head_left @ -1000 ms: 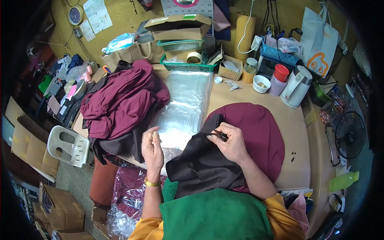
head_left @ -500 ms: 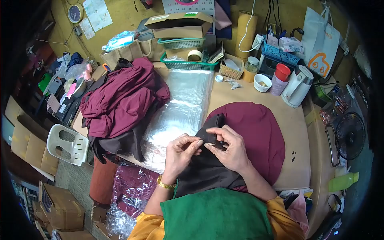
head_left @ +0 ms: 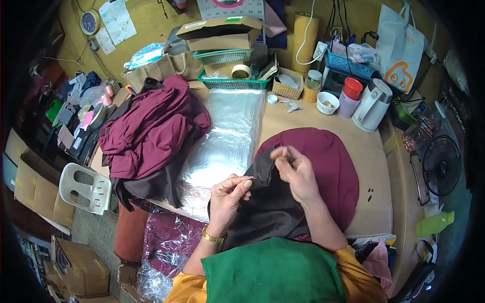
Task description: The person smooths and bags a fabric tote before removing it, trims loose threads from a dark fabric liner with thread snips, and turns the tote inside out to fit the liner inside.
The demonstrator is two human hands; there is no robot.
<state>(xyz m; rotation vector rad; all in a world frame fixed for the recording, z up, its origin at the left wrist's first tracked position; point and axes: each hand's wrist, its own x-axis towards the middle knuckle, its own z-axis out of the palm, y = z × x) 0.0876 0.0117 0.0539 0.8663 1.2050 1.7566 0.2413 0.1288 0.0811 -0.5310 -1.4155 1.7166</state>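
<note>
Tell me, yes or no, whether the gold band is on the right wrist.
No: the gold band circles the wrist of the left hand, while the wrist of the right hand is bare.

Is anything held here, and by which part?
The left hand pinches the black cloth by an edge near its upper end. The right hand is blurred at that end; whether it grips cannot be told.
</note>
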